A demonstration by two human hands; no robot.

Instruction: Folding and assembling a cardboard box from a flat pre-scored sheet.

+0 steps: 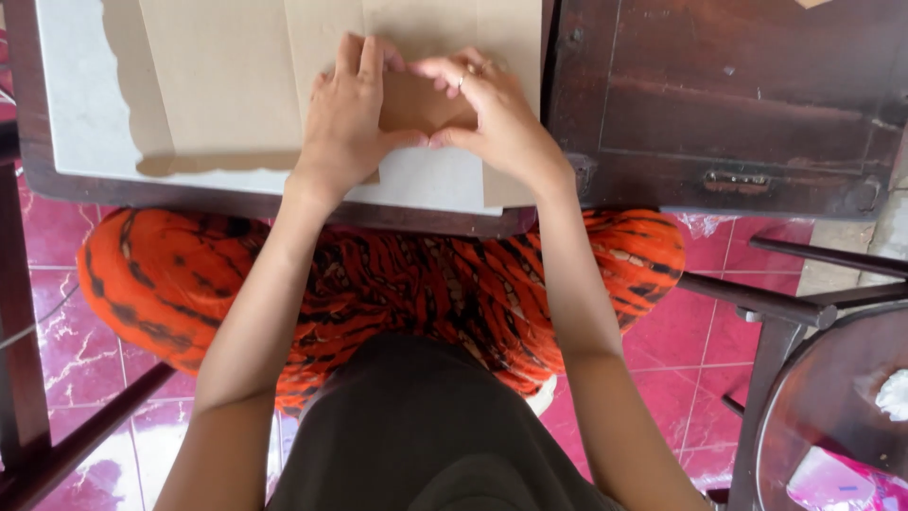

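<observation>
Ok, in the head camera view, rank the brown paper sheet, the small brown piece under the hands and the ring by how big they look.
1. brown paper sheet, largest, though cut off by the frame.
2. small brown piece, partly hidden by both hands.
3. ring on the right hand, smallest.

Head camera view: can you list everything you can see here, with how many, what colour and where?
Cardboard sheets: at least two overlapping, tan, on the table top at upper left.
Small folded cardboard piece: one, darker brown, between the two hands.
Table: one, pale grey top with dark wooden edge, upper left.
Wooden cabinet: one, dark brown, upper right.
Round stool: one, dark brown, lower right, with a pink packet and a white scrap on it.
Floor tiles: many, glossy pink, below.
Patterned trousers: one pair, orange and black, on the lap.
Dark top: one, bottom centre.
Left hand: pressing flat on the cardboard.
Right hand: pressing the folded piece, ring on one finger.
</observation>
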